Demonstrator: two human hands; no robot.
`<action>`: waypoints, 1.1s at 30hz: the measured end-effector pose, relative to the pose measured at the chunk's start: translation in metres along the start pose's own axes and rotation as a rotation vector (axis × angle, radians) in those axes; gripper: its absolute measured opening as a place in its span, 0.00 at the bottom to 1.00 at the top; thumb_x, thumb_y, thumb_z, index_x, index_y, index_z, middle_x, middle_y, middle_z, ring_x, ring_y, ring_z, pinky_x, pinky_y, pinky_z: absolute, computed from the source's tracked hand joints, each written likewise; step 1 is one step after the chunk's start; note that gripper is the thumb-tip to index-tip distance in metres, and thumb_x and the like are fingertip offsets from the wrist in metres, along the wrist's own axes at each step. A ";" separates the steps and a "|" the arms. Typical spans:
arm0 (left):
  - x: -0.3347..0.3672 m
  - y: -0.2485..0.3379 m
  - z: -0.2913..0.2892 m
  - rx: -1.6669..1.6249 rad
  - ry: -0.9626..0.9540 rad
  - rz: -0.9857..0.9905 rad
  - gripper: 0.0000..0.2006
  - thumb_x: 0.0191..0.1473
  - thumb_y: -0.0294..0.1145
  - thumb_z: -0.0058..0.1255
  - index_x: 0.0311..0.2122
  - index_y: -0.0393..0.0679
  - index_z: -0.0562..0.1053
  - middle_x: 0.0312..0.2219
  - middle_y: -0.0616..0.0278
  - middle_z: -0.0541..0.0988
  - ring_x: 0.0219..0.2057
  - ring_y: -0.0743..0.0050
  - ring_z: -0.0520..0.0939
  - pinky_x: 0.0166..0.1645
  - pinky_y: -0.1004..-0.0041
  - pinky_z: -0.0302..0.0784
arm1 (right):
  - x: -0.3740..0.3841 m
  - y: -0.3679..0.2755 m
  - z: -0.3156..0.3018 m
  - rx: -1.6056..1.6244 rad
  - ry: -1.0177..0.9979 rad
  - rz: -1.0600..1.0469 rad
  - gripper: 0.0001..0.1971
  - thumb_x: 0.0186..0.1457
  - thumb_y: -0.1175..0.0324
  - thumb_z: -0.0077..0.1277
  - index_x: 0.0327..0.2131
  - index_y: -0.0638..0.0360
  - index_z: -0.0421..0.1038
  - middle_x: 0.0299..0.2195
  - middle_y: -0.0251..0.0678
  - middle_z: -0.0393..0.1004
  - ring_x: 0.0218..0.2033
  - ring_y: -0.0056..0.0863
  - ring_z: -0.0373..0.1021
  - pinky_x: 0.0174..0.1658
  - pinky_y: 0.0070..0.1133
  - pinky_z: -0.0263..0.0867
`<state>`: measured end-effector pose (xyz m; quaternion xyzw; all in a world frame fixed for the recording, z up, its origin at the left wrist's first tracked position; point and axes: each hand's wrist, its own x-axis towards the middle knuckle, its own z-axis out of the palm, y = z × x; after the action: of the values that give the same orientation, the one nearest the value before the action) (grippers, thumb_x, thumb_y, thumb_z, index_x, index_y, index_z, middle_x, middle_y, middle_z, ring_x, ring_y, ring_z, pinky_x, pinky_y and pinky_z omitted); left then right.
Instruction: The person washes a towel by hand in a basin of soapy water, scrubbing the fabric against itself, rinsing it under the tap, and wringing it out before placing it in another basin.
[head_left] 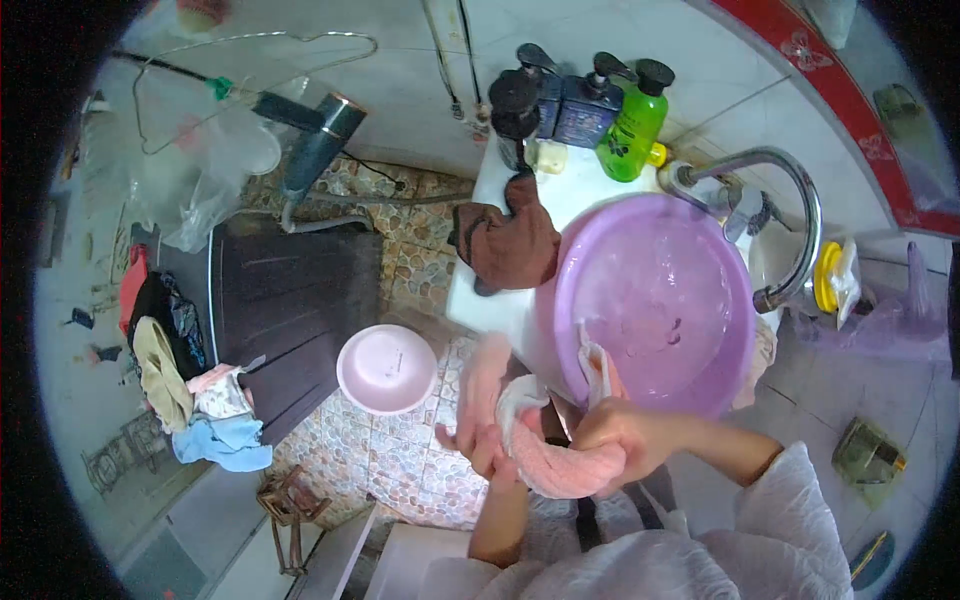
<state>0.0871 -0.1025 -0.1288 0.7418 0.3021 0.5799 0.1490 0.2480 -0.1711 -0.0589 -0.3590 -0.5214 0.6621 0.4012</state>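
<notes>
A pink and white towel (565, 468) is twisted and bent between my two hands, close in front of me. My left hand (488, 455) grips one end, and a pink length of cloth sticks up above its fingers, slightly blurred. Around the other end my right hand (622, 438) is closed in a fist. A short tail of towel rises from that fist to the near left rim of a purple basin (735, 345). Clear water lies in the basin, which sits beneath a curved metal faucet (810, 215).
A brown cloth (508, 240) lies on the white sink counter (480, 310) beside pump bottles, including a green bottle (635, 125). On the patterned floor stands a pink basin (388, 370). A hair dryer (320, 145) hangs upper left, and clothes (220, 443) are piled at left.
</notes>
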 end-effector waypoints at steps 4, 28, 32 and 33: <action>0.047 -0.017 -0.018 0.039 -0.350 0.445 0.14 0.48 0.32 0.42 0.42 0.57 0.64 0.38 0.61 0.69 0.36 0.53 0.72 0.35 0.59 0.73 | -0.007 -0.005 -0.013 0.078 -0.027 0.091 0.15 0.35 0.69 0.60 0.28 0.63 0.68 0.23 0.41 0.73 0.24 0.29 0.70 0.26 0.24 0.63; -0.087 -0.181 -0.105 -0.096 -0.077 -0.804 0.07 0.36 0.11 0.37 0.21 0.37 0.63 0.23 0.57 0.69 0.26 0.69 0.70 0.35 0.74 0.67 | -0.021 0.083 0.006 -0.265 0.195 0.653 0.49 0.30 0.70 0.59 0.58 0.52 0.40 0.57 0.43 0.42 0.36 0.45 0.66 0.36 0.32 0.64; -0.211 -0.377 -0.174 0.419 -0.518 -0.857 0.17 0.35 0.17 0.41 0.36 0.39 0.68 0.34 0.54 0.71 0.36 0.62 0.72 0.42 0.70 0.65 | -0.031 0.133 0.019 -0.290 0.366 0.829 0.49 0.30 0.70 0.59 0.57 0.52 0.41 0.57 0.42 0.42 0.37 0.44 0.66 0.36 0.31 0.64; -0.226 -0.410 -0.173 0.535 -0.675 -0.697 0.23 0.35 0.18 0.43 0.43 0.41 0.66 0.40 0.53 0.70 0.42 0.60 0.71 0.46 0.67 0.64 | -0.033 0.149 0.023 -0.274 0.412 0.883 0.48 0.30 0.70 0.59 0.57 0.52 0.41 0.57 0.42 0.43 0.37 0.44 0.66 0.36 0.31 0.64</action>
<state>-0.2231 0.0521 -0.4883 0.7545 0.6020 0.1293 0.2272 0.2183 -0.2303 -0.1979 -0.7178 -0.3119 0.6094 0.1268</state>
